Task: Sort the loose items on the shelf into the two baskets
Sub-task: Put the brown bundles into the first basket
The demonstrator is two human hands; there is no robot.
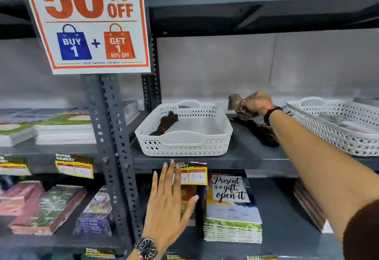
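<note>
Two white lattice baskets stand on the grey shelf [242,155]. The left basket [184,145] holds one dark brown bundle [166,123] against its left wall. The right basket [336,136] holds flat printed items. Between the baskets my right hand [256,104] is closed around a blurred item [234,101] near the back of the shelf. Another dark bundle [264,134] lies loose on the shelf under my right wrist. My left hand [170,200] hovers flat with fingers spread, below the shelf's front edge, touching nothing.
A "50% OFF" sign [90,22] hangs on the perforated upright [114,136] at the left. Stacks of booklets [231,208] fill the shelf below and the shelves at left. Price labels [192,172] are clipped to the shelf edges.
</note>
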